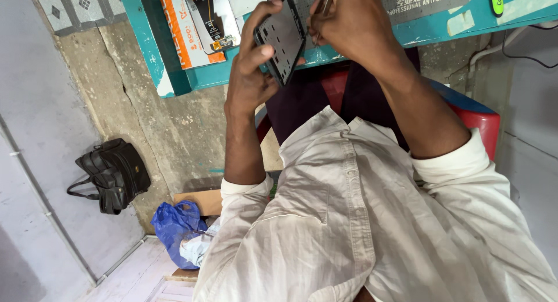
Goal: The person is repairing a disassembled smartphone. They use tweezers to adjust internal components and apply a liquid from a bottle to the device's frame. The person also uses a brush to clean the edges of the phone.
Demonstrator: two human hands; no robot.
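My left hand (250, 58) grips a dark phone frame (283, 38) by its edges, holding it tilted above the front edge of the teal workbench (203, 75). My right hand (349, 23) is closed around a thin metal tool (325, 0), tweezers or a pick, whose tip meets the upper edge of the phone frame. Both forearms reach forward out of rolled white shirt sleeves.
A grey anti-slip mat (418, 0) and an orange-and-white box (186, 29) with a flex part lie on the bench. A red plastic chair (482, 122) is under me. On the floor at left sit a black bag (113, 174) and a blue plastic bag (174, 220).
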